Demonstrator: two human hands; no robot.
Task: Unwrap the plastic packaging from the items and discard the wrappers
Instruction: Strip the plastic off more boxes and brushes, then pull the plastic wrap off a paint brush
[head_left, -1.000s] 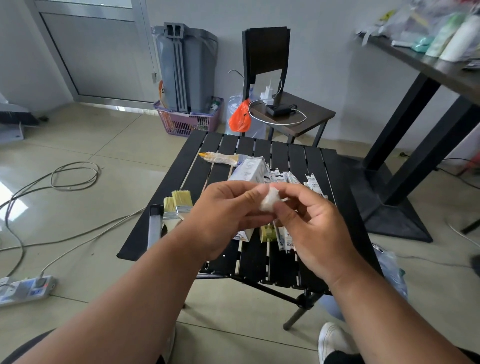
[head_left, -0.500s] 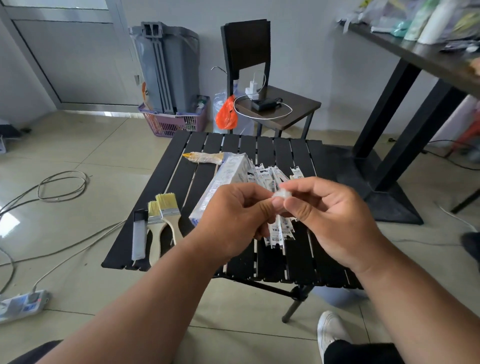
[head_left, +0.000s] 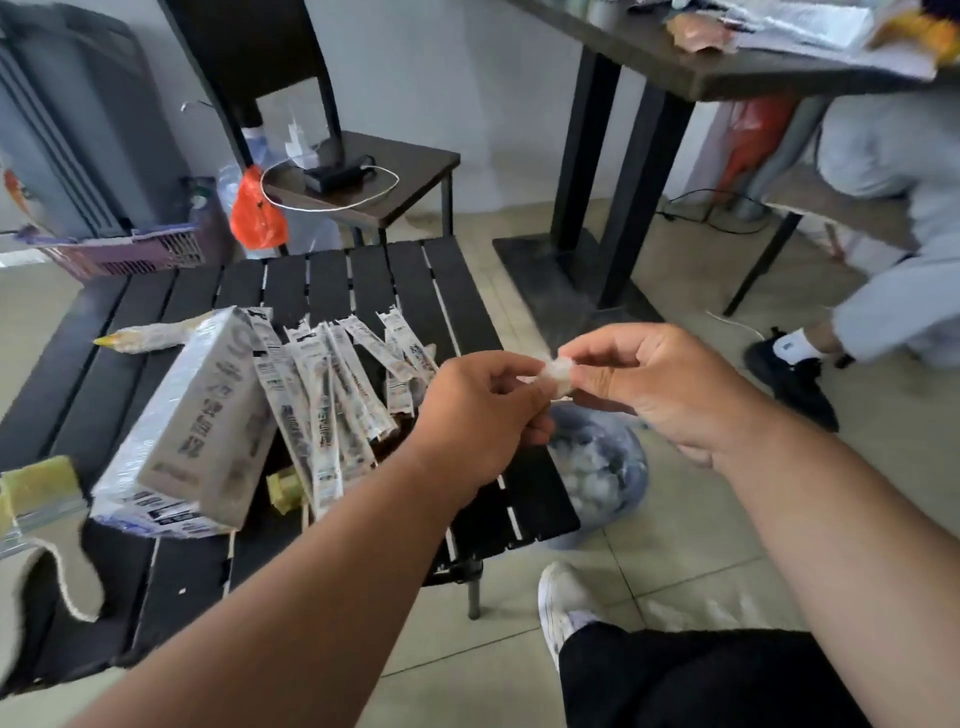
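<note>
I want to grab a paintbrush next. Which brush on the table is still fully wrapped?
The far one, lying across the slats behind the box, yellow tip pointing left, cased in crinkled plastic. The brush at the left edge shows bare yellow bristles.

hands: left hand and right hand pinch a crumpled wrapper
below: bin bag beside the worktop

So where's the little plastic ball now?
In the head view, right of centre: the wrapper is pinched between both hands, just off the table's right edge, above the bag.
</note>
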